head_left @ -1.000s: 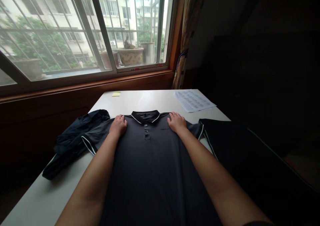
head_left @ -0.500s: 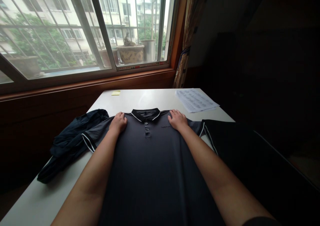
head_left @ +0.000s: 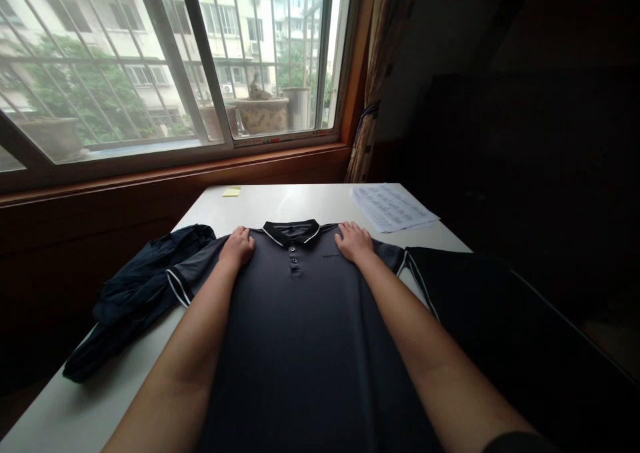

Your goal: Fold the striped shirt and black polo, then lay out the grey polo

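A dark grey polo shirt [head_left: 300,333] lies front up on the white table, its black collar [head_left: 291,231] edged in white and pointing away from me. My left hand [head_left: 237,247] is closed over its left shoulder seam, fingers curled at the upper edge. On the opposite shoulder, my right hand [head_left: 354,241] grips the cloth, with the fingertips partly hidden over the edge. White piping trims both short sleeves. The lower part of the shirt runs out of view between my forearms.
A crumpled dark navy garment [head_left: 135,286] lies at the table's left edge. Black clothing with white piping [head_left: 480,306] spreads on the right. Printed sheets [head_left: 393,206] and a yellow sticky note [head_left: 231,191] are on the far part of the table [head_left: 290,203], below a barred window [head_left: 270,53].
Both hands keep their hold on the shoulders. The shirt appears slightly farther forward relative to the printed sheets and the navy garment; the view has shifted a little.
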The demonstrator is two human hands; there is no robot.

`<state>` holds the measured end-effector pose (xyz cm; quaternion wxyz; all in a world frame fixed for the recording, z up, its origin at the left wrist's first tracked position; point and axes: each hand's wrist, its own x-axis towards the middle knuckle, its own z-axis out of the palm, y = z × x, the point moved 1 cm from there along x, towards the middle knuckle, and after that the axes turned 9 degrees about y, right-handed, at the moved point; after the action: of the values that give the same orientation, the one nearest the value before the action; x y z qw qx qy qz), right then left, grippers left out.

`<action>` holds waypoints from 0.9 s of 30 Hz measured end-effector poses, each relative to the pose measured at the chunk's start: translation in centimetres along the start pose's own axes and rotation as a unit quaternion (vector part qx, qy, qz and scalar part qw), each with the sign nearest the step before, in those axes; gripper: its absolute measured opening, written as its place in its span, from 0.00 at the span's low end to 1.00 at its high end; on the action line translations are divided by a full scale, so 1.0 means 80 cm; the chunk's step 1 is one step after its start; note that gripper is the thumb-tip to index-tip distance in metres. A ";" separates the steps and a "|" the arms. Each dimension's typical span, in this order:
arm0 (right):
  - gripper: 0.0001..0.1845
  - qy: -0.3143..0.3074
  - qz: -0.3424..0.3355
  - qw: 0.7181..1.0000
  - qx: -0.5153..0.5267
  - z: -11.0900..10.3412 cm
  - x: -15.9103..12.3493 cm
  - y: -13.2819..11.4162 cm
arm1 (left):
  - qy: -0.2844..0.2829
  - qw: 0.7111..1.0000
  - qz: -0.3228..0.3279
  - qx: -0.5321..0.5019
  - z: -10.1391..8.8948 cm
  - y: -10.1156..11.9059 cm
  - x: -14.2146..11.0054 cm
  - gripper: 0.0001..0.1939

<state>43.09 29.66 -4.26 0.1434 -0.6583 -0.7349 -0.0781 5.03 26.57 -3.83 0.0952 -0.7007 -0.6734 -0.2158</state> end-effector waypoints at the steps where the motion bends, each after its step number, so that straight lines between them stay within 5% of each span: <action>1: 0.32 -0.001 0.001 1.000 -0.001 0.000 0.001 0.000 | 0.000 1.000 -0.001 0.001 0.000 0.000 0.001 0.24; 11: 0.32 -0.025 -0.003 1.000 -0.013 -0.010 -0.005 0.001 | -0.037 0.999 0.015 0.011 0.000 -0.006 -0.002 0.27; 17: 0.30 0.004 -0.023 1.000 -0.014 -0.035 -0.038 0.011 | -0.039 0.998 0.047 0.011 -0.026 -0.001 -0.024 0.29; 22: 0.30 0.037 -0.068 0.997 0.010 -0.062 -0.106 0.000 | 0.014 0.991 0.132 -0.016 -0.054 0.055 -0.096 0.28; 27: 0.32 -0.019 -0.150 0.987 0.054 -0.076 -0.198 -0.010 | -0.065 0.978 0.194 -0.036 -0.079 0.087 -0.202 0.29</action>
<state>44.42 12.74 -3.42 0.1509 -0.5332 -0.8311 -0.0466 10.76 8.76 -4.09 0.0661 -0.8334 -0.5214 -0.1709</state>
